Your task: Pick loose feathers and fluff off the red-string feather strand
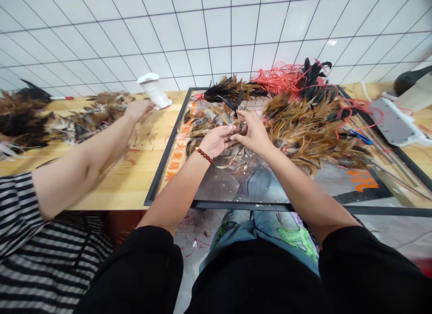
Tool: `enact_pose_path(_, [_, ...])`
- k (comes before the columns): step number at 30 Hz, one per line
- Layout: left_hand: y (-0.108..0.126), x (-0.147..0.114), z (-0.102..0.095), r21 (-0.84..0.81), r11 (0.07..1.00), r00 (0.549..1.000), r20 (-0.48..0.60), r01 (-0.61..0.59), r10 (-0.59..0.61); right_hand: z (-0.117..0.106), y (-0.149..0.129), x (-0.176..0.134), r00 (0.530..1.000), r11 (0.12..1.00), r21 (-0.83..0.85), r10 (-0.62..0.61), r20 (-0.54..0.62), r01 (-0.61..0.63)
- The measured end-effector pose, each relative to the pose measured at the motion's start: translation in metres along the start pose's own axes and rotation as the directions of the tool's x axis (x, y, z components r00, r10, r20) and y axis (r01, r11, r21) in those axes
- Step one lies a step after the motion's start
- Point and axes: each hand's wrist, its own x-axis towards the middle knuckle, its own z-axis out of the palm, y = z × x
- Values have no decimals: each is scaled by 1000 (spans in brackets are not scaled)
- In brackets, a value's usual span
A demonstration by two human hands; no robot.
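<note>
My left hand (216, 140) and my right hand (251, 134) meet over a glass-topped table (256, 192), fingers closed together on a small bunch of brown feathers (236, 125). A red bead bracelet is on my left wrist. Loose brown and black feathers (310, 129) lie heaped just beyond and to the right of my hands. A dark feather bundle (229, 92) lies farther back.
A co-worker in a striped top reaches an arm (94, 156) across the wooden table (135, 179) to feathers (97, 111) at left. A white roll (155, 91) stands behind. Red string (280, 77), thin rods (381, 152) and a grey device (391, 122) lie at right.
</note>
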Motion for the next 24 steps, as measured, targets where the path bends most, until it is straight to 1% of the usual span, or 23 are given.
enact_pose_path(2, [-1, -1, 1, 8, 1000, 999, 32, 16, -16, 0, -2, -1, 1000, 999, -38, -5, -27, 4])
enact_pose_path(4, [-2, 0, 2, 23, 999, 998, 53, 22, -23, -1, -3, 0, 999, 999, -43, 20, -38, -22])
enact_pose_path(6, [-3, 0, 3, 47, 999, 999, 33, -14, 12, -2, -4, 3, 996, 996, 30, 90, -20, -89])
enact_pose_path(7, [-3, 0, 3, 69, 997, 999, 9, -46, 45, -3, -4, 5, 989, 982, 117, 145, 24, -147])
enact_pose_path(8, [-3, 0, 3, 102, 992, 997, -12, -78, 80, -5, -4, 6, 973, 948, 225, 205, 102, -223])
enact_pose_path(9, [-3, 0, 3, 142, 984, 994, -18, -103, 107, -6, -5, 7, 945, 888, 338, 254, 204, -311])
enact_pose_path(10, [-3, -1, 3, 183, 976, 993, -6, -115, 118, -8, -5, 8, 910, 809, 435, 281, 305, -396])
enact_pose_path(11, [-2, -2, 3, 222, 969, 994, 26, -110, 107, -10, -6, 8, 876, 726, 510, 286, 388, -462])
enact_pose_path(12, [-2, -3, 2, 256, 962, 995, 71, -92, 76, -12, -7, 8, 851, 652, 563, 277, 447, -508])
enact_pose_path(14, [0, -5, 1, 298, 954, 987, 163, -40, -10, -17, -8, 7, 826, 555, 625, 249, 506, -550])
enact_pose_path(16, [1, -6, 0, 305, 952, 973, 219, 3, -73, -20, -9, 7, 820, 511, 652, 230, 523, -560])
enact_pose_path(18, [1, -5, -2, 287, 958, 967, 238, 19, -91, -20, -9, 7, 834, 508, 666, 254, 489, -546])
enact_pose_path(20, [1, -4, -3, 278, 960, 970, 227, 24, -90, -18, -7, 8, 863, 542, 672, 303, 404, -505])
enact_pose_path(22, [1, -4, -3, 279, 960, 974, 210, 26, -88, -14, -4, 9, 887, 612, 643, 339, 314, -462])
enact_pose_path(24, [0, -4, -2, 291, 957, 977, 198, 20, -80, -9, -2, 9, 910, 693, 592, 344, 230, -412])
